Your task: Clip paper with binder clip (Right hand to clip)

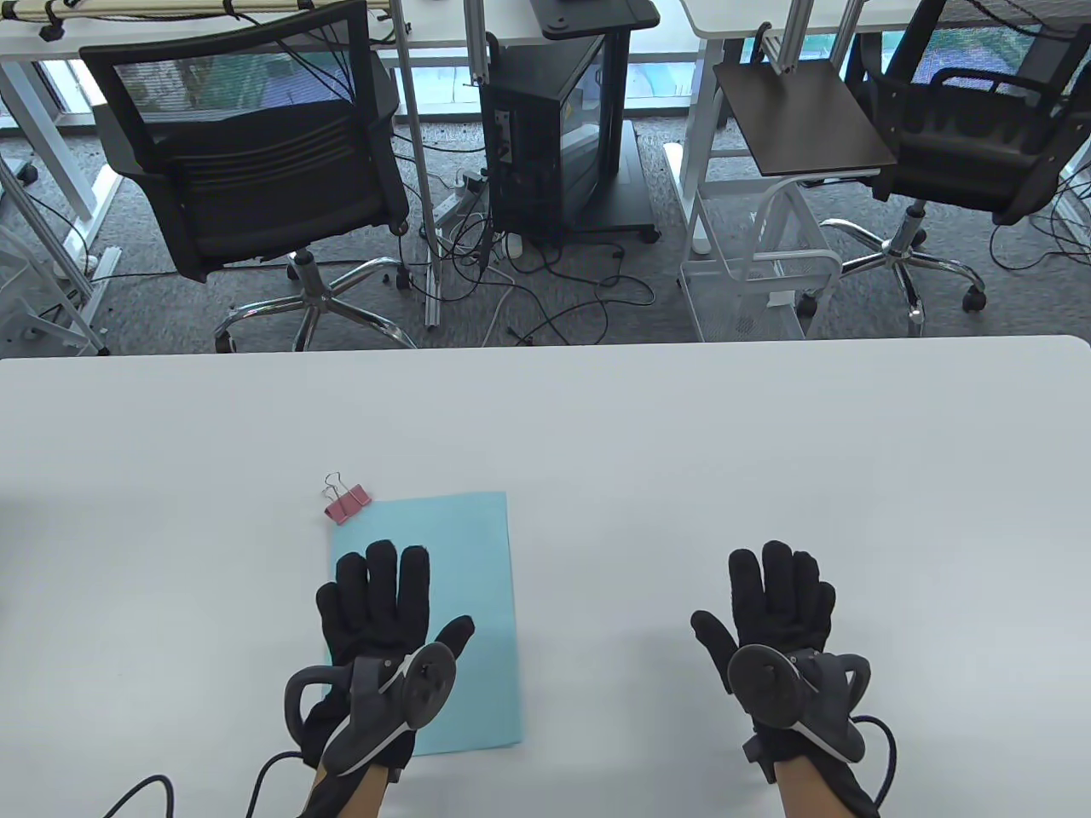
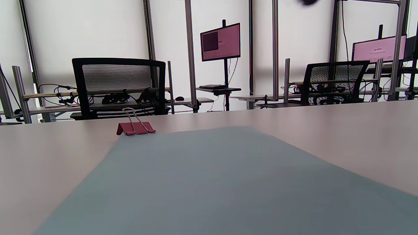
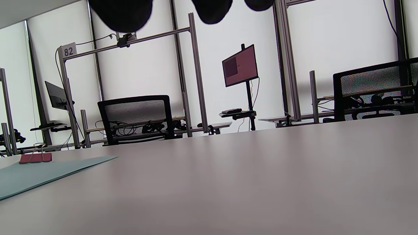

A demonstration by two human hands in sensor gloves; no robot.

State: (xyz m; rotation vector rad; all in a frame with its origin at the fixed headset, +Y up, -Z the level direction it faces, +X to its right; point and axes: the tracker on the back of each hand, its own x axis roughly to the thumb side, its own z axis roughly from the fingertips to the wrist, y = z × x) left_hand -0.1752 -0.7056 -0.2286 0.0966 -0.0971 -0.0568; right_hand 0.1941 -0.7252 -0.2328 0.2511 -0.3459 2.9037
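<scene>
Paper (image 1: 464,588), a light blue sheet, lies flat on the white worktop (image 1: 682,443) at the left. The left hand (image 1: 375,626) rests palm down on the sheet's near left part, fingers spread and flat, its grip open and holding nothing. Beyond the left fingertips, at the sheet's far left corner, sits the pink binder clip (image 1: 345,501) with its wire handles up; from the table view it is just at that corner, and the left wrist view shows the clip (image 2: 135,128) right at the far edge of the paper (image 2: 209,182), though whether it bites the sheet cannot be told. To the right, well apart from the paper and clip, the right hand (image 1: 780,618) lies over bare worktop, fingers stretched out together, its grip open and empty. In the right wrist view the clip (image 3: 35,158) and the paper (image 3: 39,174) lie far off to the left.
</scene>
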